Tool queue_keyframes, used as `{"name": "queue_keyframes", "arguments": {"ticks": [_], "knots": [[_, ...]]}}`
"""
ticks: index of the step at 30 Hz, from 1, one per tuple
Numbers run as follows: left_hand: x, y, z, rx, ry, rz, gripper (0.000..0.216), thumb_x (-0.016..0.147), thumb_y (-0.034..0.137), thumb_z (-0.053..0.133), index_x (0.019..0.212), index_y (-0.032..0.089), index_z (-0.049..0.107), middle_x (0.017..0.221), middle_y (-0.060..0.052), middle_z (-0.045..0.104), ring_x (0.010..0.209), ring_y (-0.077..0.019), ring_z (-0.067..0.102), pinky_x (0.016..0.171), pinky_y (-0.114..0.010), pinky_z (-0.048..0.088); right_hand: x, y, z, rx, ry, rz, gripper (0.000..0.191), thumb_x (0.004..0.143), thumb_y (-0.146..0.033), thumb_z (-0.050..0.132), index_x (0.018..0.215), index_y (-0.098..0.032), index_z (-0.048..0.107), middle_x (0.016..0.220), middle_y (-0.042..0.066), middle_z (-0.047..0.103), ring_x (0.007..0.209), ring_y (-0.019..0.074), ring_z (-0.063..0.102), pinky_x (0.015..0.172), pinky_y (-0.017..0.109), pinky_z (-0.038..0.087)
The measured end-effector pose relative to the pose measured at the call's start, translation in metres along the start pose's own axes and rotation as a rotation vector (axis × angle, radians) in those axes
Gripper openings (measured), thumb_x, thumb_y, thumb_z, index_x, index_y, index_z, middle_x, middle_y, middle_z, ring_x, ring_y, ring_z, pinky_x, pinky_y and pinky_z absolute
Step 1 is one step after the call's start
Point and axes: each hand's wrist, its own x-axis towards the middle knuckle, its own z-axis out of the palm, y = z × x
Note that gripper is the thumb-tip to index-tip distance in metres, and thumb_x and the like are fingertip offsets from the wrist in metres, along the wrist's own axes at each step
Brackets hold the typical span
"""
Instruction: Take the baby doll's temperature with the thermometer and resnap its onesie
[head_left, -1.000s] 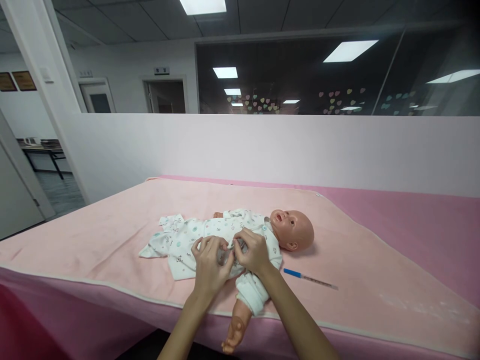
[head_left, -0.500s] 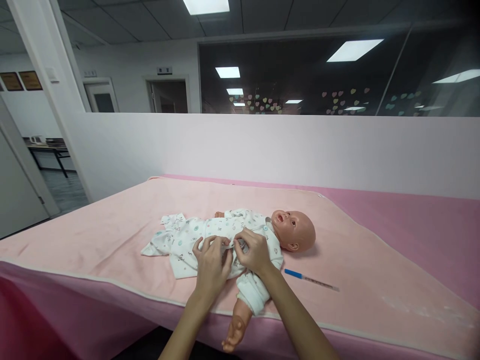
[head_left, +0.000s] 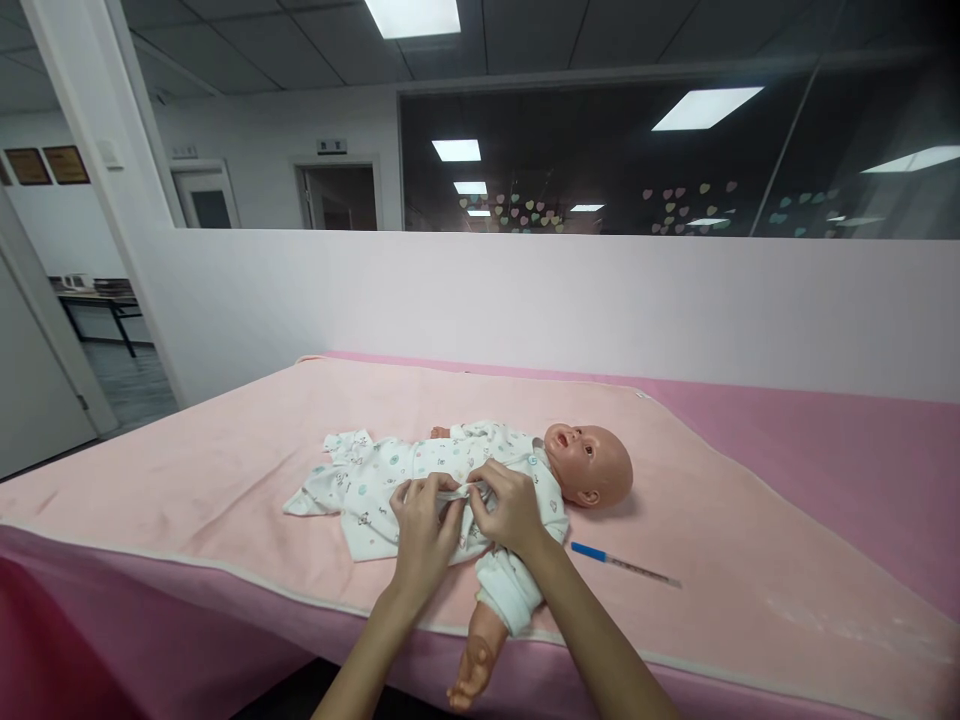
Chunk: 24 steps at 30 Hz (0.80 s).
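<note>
A baby doll [head_left: 592, 465] lies on its back on a light pink blanket [head_left: 225, 470], head to the right. It wears a white printed romper [head_left: 375, 475]. My left hand [head_left: 424, 530] and my right hand [head_left: 510, 510] meet over the doll's belly, both pinching the front edges of the romper together. One bare doll arm [head_left: 476, 665] hangs over the table's near edge out of a white sleeve. A thin thermometer with a blue end [head_left: 622, 565] lies on the blanket just right of my right forearm.
The blanket covers a table with a darker pink cover [head_left: 847, 450]. A low white partition wall [head_left: 525, 300] with a dark window above runs behind it. An open doorway [head_left: 97, 340] at the left shows a table beyond.
Both hands stayed at the doll's belly; my fingers drew closer together, pulling the romper edges shut. The view shifted slightly.
</note>
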Motion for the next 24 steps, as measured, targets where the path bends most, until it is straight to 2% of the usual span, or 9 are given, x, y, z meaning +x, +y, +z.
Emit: {"name": "queue_keyframes", "arguments": {"ticks": [5,12,20,24], "knots": [[0.0009,-0.0005,0.001,-0.099,0.046,-0.061,0.003,0.077,0.023,0.049,0.078,0.021,0.048,0.081,0.001,0.06,0.082,-0.017,0.055,0.092,-0.041,0.028,0.0003,-0.0008,-0.0006,-0.004,0.002,-0.007,0.01,0.073,-0.014,0.047,0.074,-0.019,0.054,0.067,0.0,0.057,0.06,0.0119,0.053,0.057,0.022,0.036],[-0.0016,-0.0045,0.0028,-0.246,0.115,-0.135,0.005,0.073,0.018,0.051,0.076,0.021,0.051,0.076,0.0,0.06,0.079,-0.0166,0.055,0.079,-0.033,0.04,-0.0006,0.0003,0.0015,-0.012,0.021,0.003,0.007,0.077,-0.017,0.047,0.073,-0.019,0.052,0.066,0.0,0.056,0.06,0.0119,0.052,0.056,0.022,0.037],[0.0008,-0.0005,-0.002,-0.37,0.029,-0.166,0.01,0.077,0.018,0.043,0.08,0.021,0.051,0.084,-0.002,0.062,0.085,-0.0187,0.057,0.077,-0.033,0.042,-0.0014,-0.0007,0.0021,-0.057,-0.004,0.007,0.01,0.082,-0.019,0.045,0.076,-0.019,0.053,0.068,0.001,0.057,0.06,0.012,0.052,0.055,0.023,0.034],[0.0014,-0.0033,-0.0025,-0.394,0.011,-0.181,0.008,0.077,0.018,0.039,0.078,0.021,0.047,0.078,-0.001,0.059,0.08,-0.0182,0.057,0.074,-0.033,0.042,-0.001,-0.0015,0.0023,-0.089,0.001,-0.004,0.012,0.083,-0.019,0.044,0.076,-0.019,0.053,0.066,0.0,0.057,0.056,0.0112,0.051,0.053,0.022,0.032]]}}
